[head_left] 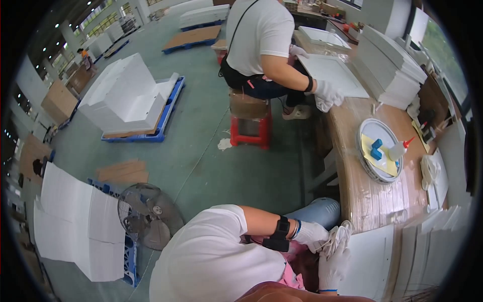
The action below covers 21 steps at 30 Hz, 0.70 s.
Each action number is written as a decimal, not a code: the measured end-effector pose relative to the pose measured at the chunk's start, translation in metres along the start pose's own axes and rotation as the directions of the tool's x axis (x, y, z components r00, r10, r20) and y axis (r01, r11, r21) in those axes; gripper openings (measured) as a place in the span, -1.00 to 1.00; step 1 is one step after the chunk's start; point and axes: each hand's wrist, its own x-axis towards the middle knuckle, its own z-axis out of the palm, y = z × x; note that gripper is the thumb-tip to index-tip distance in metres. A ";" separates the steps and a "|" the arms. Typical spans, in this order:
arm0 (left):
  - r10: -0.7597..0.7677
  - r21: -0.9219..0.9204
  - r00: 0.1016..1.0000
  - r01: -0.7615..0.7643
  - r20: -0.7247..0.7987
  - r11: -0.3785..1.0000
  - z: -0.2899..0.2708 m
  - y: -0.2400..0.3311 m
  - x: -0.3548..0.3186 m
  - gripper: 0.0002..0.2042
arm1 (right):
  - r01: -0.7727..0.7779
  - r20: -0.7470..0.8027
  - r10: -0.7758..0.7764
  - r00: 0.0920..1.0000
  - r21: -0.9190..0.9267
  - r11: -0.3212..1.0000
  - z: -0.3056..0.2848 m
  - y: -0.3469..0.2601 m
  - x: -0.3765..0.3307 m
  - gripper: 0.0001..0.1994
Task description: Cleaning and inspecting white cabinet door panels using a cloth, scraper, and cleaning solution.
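Observation:
Both my hands wear white knit gloves and meet at the table's near edge. My left hand [311,235], below a black wrist band, is closed on a bunched white cloth [340,236]. My right hand [333,268] presses against the same cloth from the near side, its fingers bent around it. The cloth's exact kind cannot be made out. Beside my right hand, a flat white panel [371,256] lies on the table, partly covered by the hand.
A round lid [364,157] on the table [354,201] carries blue blocks [376,149] and a red-tipped white bottle [397,150]. White panels [432,251] stand at right. Beyond, a gloved co-worker [261,35] handles a white panel [332,73]. A fan [151,216] stands at left.

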 end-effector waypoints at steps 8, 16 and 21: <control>0.135 -0.191 0.982 -0.108 0.135 0.976 -0.026 -0.031 0.010 -0.74 | 0.035 0.084 -0.027 0.996 -0.099 0.994 -0.017 -0.010 0.006 -0.02; 0.123 0.002 0.977 -0.125 0.172 0.992 -0.038 -0.007 -0.010 -0.70 | 0.052 0.050 -0.049 0.998 -0.048 0.997 0.008 0.007 0.014 0.06; 0.024 -0.031 0.979 -0.018 0.201 0.999 -0.039 0.003 -0.017 -0.72 | 0.796 -0.297 -0.860 0.415 -0.339 0.501 -0.005 0.016 0.068 -0.25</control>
